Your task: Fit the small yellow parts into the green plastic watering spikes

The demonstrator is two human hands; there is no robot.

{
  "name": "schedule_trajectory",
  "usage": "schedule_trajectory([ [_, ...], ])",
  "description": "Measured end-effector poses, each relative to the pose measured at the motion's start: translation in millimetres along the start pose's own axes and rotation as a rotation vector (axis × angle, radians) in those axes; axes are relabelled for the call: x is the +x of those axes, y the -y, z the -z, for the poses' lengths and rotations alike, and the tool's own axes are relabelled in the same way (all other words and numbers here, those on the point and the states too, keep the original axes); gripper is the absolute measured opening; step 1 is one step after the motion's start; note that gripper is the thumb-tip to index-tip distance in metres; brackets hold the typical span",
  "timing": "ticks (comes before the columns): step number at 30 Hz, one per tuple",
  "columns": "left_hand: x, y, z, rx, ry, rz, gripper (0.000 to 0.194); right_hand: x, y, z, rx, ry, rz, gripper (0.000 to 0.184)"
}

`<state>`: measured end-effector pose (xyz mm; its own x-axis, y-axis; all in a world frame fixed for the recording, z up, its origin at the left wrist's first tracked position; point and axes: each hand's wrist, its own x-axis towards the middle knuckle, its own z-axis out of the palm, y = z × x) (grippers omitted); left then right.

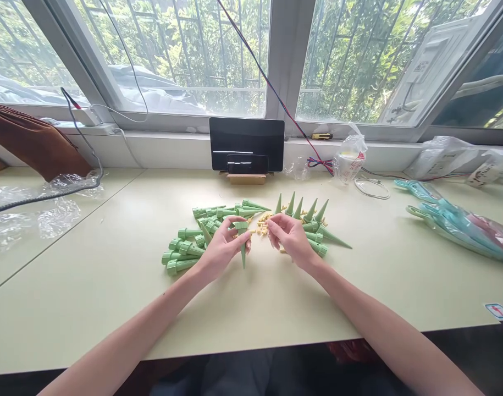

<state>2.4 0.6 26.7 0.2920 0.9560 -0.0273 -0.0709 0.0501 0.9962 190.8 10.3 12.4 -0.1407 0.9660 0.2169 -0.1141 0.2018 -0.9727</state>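
Left of a small yellow pile (263,225), loose green spikes (188,248) are lying heaped, and between these and the pile the left hand (226,242) is pinching one green spike (243,256), point down, a hold probably working best if firm and nearly vertical. Just right of the pile, the right hand (290,237) is making a tight pinch, on what one cannot tell, both forearms (169,308) angling inward, while point-up spikes (291,204) are standing beyond that hand.
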Motion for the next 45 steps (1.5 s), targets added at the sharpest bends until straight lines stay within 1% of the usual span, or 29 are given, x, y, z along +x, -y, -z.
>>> schedule_trajectory([
  [8,0,1,-1.0,-0.071,0.028,-0.032,0.048,0,-1,-1,-0.016,0.019,-0.016,0.027],
  [15,0,2,-0.6,0.028,0.026,-0.044,0.041,0,-2,-1,-0.049,-0.01,0.006,0.029],
  [20,0,3,-2.2,0.018,0.051,-0.073,0.042,-1,-5,-1,-0.088,0.023,0.04,0.028],
  [24,0,3,-2.4,0.033,0.031,-0.098,0.042,-3,-6,-1,-0.136,0.034,0.093,0.026],
  [28,1,3,-1.6,0.021,0.019,-0.115,0.041,-3,-9,0,-0.146,0.053,0.098,0.024],
  [37,2,6,-1.5,0.003,0.038,-0.119,0.042,-3,-10,-1,-0.157,0.088,0.12,0.02],
  [45,1,4,-1.7,0.025,0.042,-0.101,0.04,-4,-11,-1,-0.169,0.113,0.112,0.021],
])
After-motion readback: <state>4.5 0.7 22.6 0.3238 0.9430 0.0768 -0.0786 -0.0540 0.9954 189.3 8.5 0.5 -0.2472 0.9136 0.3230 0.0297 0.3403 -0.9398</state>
